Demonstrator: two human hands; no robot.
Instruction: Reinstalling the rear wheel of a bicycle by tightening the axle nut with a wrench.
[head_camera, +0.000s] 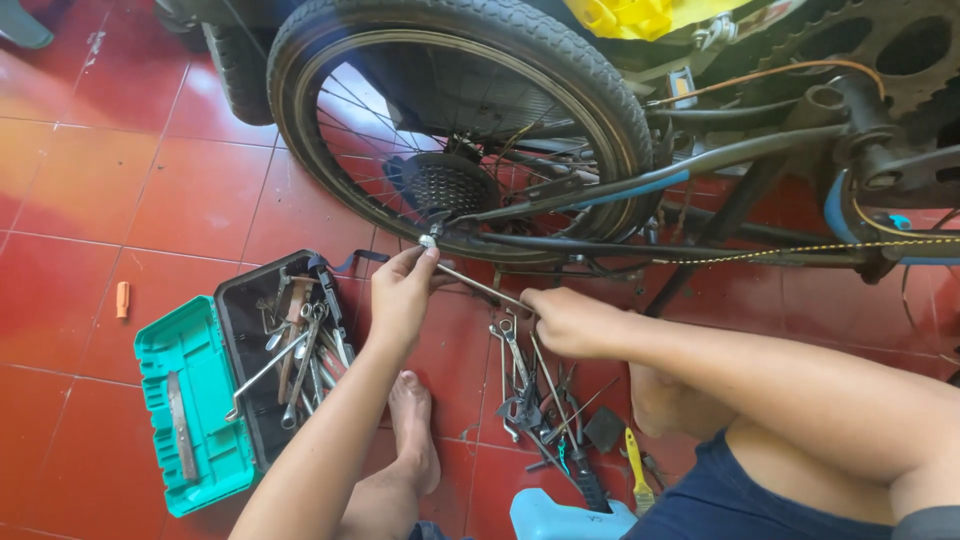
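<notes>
Fingers (425, 256) of the left hand (400, 295) are pinched shut on the end of a thin metal rod (478, 287), right where it meets a small nut (428, 241) at the hub of the rear wheel (455, 130); the right hand (565, 322) is curled closed around the rod's other end, lower and to the right; so the rod runs slanting between the two hands, its upper tip just beside the wheel axle, probably held at both ends so it stays lined up with the hub.

The bicycle seems to stand upside down, tyre uppermost, the gear cluster (445, 185) showing through the spokes and the frame stays (690, 165) reaching right toward the crank; a chain (800, 248) stretches loosely along the lower stay.

On the red tiled floor (110, 180) an open toolbox (235, 390) with a green lid lies just left of the left forearm, full of spanners (300, 360); more loose tools (535, 400), pliers and spanners among them, lie scattered under the right forearm, near a yellow-handled brush (637, 470); a bare foot (415, 430) rests between toolbox and loose tools; a small orange piece (122, 299) lies well apart at the left.

Spokes, stays and the gear cluster crowd the hub, leaving little room around the nut; the tools underfoot hem in the person's legs.
</notes>
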